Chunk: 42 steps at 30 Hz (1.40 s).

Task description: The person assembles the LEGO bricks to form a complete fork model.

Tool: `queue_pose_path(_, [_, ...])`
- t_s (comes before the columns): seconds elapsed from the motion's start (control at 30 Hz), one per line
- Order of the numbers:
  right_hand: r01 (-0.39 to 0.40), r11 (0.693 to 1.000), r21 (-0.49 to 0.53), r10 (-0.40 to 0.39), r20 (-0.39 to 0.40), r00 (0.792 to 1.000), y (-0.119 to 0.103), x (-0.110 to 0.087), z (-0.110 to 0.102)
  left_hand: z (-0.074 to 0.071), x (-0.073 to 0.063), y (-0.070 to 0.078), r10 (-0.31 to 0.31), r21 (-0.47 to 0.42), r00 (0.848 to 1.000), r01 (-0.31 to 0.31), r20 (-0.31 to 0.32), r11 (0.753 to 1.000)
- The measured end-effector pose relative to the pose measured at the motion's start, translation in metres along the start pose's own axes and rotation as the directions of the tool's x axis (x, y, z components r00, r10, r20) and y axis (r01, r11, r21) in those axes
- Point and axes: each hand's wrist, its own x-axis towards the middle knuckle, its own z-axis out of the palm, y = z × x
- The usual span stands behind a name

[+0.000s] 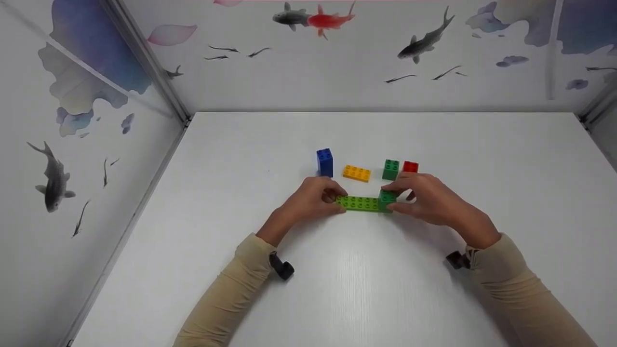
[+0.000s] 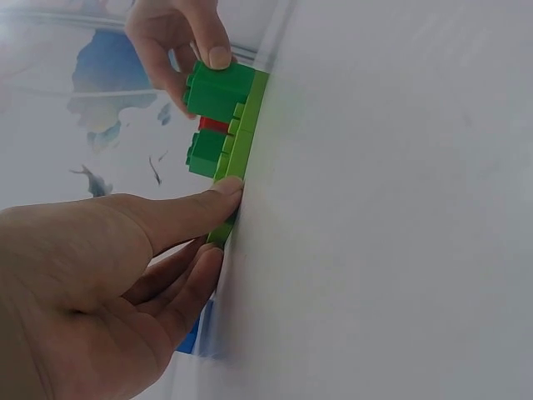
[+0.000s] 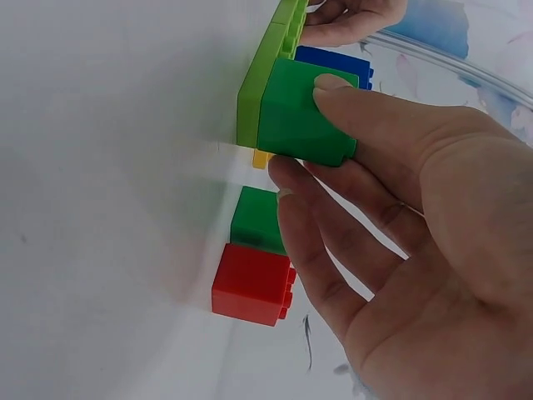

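A long light green building-block plate [image 1: 362, 203] lies on the white table with its studs up. My left hand [image 1: 315, 198] pinches its left end between thumb and fingers. At the plate's right end sits a dark green block [image 3: 300, 112], flush with that end in the right wrist view. My right hand [image 1: 422, 200] holds this block, thumb on the near side and fingers on the far side. In the left wrist view the bare studs [image 2: 228, 143] show between the block and my left thumb.
Behind the plate stand a tall blue block [image 1: 325, 164], a flat yellow-orange plate [image 1: 356, 173], a second green block [image 1: 390, 170] and a red block [image 3: 251, 283], the last close by my right fingers. White panels with painted fish [image 1: 424, 41] border the table [image 1: 356, 279].
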Motion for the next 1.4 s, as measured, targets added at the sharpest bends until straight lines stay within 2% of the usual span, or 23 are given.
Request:
queue_pose_path(0.43, [-0.019,0.999,-0.042,0.021,0.059,0.998,0.004,0.002,0.004,-0.001,0.002,0.001,0.022,0.006,1.0,-0.022,0.01,1.0])
queue_pose_path(0.57, [-0.016,0.999,-0.033,0.018,0.052,0.998,0.008,-0.001,0.002,0.0,0.003,0.0,0.03,0.001,0.999,-0.03,0.017,1.0])
queue_pose_path(0.73, [0.01,1.0,0.004,-0.01,0.014,1.0,0.013,-0.002,-0.007,0.0,0.002,0.0,0.037,-0.005,0.999,-0.037,0.017,0.999])
queue_pose_path(0.87, [0.026,0.999,0.031,-0.025,-0.054,0.998,0.018,-0.003,-0.016,-0.001,0.001,0.0,0.04,-0.005,0.999,-0.04,0.013,0.999])
queue_pose_path(1.07, [0.029,1.0,-0.01,-0.031,-0.156,0.987,0.025,-0.004,-0.024,-0.001,0.0,-0.002,0.034,-0.019,0.999,-0.034,0.009,0.999])
queue_pose_path(1.4, [-0.024,0.998,-0.057,0.012,-0.198,0.98,0.034,-0.004,-0.019,-0.002,-0.002,0.0,0.019,-0.015,1.0,-0.019,0.005,1.0])
